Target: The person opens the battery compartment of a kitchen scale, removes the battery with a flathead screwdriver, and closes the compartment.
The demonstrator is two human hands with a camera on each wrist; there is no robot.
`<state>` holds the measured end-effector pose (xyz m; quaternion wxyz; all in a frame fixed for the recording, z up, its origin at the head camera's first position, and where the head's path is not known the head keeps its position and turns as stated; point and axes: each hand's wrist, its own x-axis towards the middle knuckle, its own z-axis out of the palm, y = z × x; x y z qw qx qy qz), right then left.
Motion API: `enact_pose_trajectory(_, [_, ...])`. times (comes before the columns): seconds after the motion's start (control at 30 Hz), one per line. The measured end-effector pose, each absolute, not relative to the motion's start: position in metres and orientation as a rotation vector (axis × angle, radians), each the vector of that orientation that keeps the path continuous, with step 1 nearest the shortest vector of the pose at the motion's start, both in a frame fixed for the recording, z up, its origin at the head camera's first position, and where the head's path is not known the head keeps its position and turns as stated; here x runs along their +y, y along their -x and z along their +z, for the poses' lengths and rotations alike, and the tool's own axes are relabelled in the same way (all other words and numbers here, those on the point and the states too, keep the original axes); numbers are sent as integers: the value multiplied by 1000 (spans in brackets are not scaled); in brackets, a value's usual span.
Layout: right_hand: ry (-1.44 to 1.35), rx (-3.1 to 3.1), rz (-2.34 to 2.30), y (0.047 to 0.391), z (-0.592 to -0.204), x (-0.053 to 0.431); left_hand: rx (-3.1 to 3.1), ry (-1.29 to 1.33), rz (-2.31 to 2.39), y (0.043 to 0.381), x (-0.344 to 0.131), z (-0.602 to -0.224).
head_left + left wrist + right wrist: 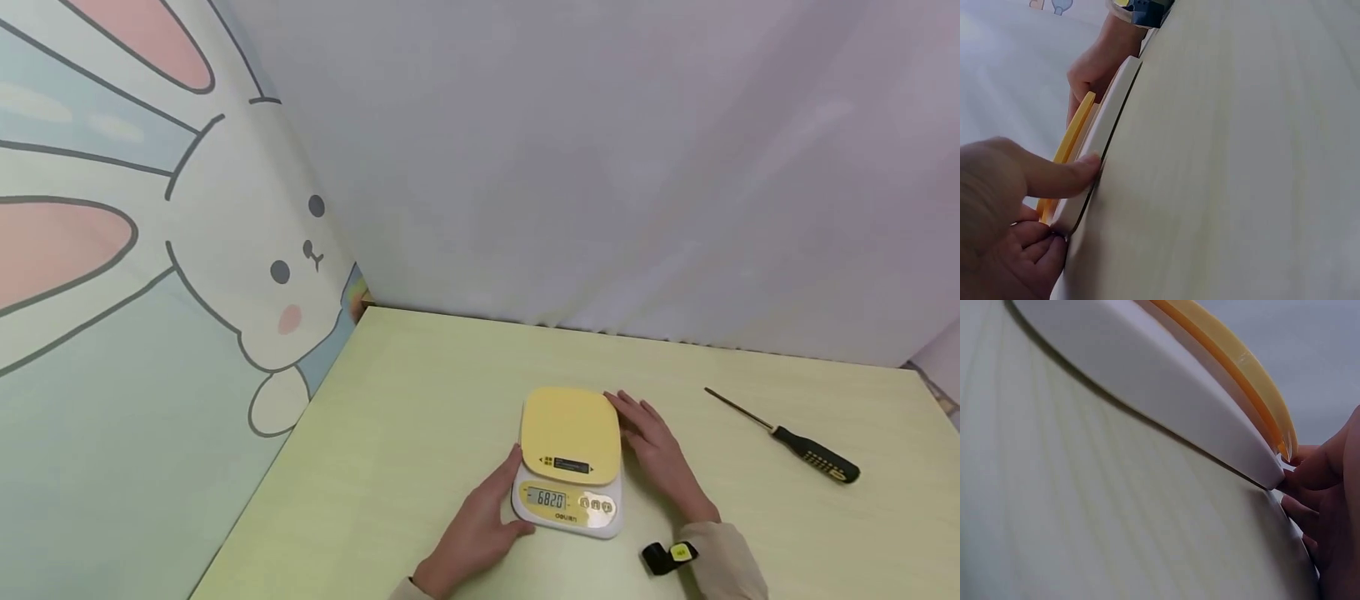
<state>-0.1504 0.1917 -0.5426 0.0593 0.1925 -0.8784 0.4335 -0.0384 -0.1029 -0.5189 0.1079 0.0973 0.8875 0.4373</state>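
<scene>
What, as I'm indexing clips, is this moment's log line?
object: rectangular yellow-topped white plastic scale; surface: pale-yellow table; left hand: grips near-left corner; right hand: touches far-right corner

Left hand (480,521) gripping, fingers aimed at 1 o'clock, thumb (521,527) out to 3, left wrist (431,573) at 7. Right hand (662,454) sits around 2 o'clock from it, also gripping, fingers toward 11, right wrist (702,510) at 5. From the wrist cams: left fingers (1032,250) curled below the thumb, right fingers (1302,515) bent.
</scene>
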Motion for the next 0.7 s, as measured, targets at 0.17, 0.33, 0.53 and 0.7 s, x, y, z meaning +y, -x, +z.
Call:
enact_pose_trajectory(0.17, [-543, -2715, 1272, 151, -544, 191, 2636, -256, 1269, 39, -99, -519])
enact_pose_trajectory(0.33, [-511, -2787, 1226, 153, -545, 190, 2674, -223, 1245, 38, -97, -519])
enact_pose_trajectory(0.53, [-459, -2817, 1223, 153, -543, 190, 2698, -199, 1229, 40, -97, -517])
enact_pose_trajectory(0.7, [-434, -2819, 1231, 153, -542, 190, 2721, -236, 1200, 42, -100, -515])
